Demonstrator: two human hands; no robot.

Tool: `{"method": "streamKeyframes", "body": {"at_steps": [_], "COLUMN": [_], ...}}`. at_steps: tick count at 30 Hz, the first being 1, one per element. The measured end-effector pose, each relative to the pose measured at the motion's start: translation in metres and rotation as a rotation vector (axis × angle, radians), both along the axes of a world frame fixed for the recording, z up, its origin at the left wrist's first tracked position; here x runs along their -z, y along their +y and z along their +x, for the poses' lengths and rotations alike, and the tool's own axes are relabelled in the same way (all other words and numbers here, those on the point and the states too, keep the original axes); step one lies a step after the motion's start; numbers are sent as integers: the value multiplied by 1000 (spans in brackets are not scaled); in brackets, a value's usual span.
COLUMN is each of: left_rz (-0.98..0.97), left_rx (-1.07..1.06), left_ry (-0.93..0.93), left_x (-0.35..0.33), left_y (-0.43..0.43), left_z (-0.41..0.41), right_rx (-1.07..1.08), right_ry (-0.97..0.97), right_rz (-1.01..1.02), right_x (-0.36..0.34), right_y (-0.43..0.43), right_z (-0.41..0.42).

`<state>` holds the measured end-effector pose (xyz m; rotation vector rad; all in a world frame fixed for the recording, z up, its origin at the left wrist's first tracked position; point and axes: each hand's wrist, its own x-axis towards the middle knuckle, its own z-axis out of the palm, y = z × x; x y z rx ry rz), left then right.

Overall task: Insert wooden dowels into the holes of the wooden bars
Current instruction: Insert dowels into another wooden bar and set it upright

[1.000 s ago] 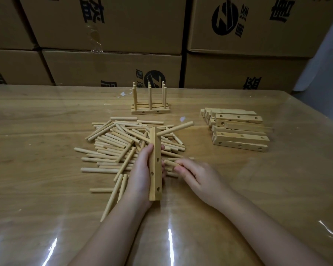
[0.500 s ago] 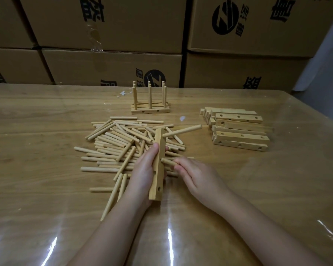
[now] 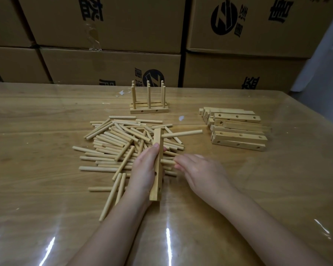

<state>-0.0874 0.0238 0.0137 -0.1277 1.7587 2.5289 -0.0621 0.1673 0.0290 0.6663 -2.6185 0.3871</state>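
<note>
At the middle of the glossy table, I am watching the left hand gripping a wooden bar, fingers and thumb wrapping its middle and holding it nearly on end, its near end touching the tabletop and its far end leaning toward 12 o'clock. One dowel is sticking out of the bar's upper hole, pointing toward 3 o'clock. The right hand is lying at 3 o'clock of the bar, its blurred fingertips reaching into the edge of the loose dowel pile. I cannot tell whether they are pinching a dowel or only touching one. The pile is spreading from behind the bar out toward 9 and 10 o'clock. A stack of drilled bars is waiting at 2 o'clock, well apart from the hands. Finished bars with upright dowels are standing at 12 o'clock, in front of cardboard boxes lining the far edge.
</note>
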Motion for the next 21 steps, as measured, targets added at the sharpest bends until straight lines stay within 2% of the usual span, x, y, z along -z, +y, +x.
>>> {"method": "streamKeyframes", "body": {"at_steps": [4,16,21], "left_rz": [-52,-142,-147], "left_rx": [-19,-33,-49], "left_ry": [4,36,47], "left_x": [2,6,5], "left_y": [1,5,5], "left_z": [-2,-2,-2], "right_rx": [20,65,76], "right_ry": [27,277,273], "right_rz": [41,136,140], "right_x": [-3,1,1], "right_y": [-1,-3,-4], "right_z": [1,-2,-1]}}
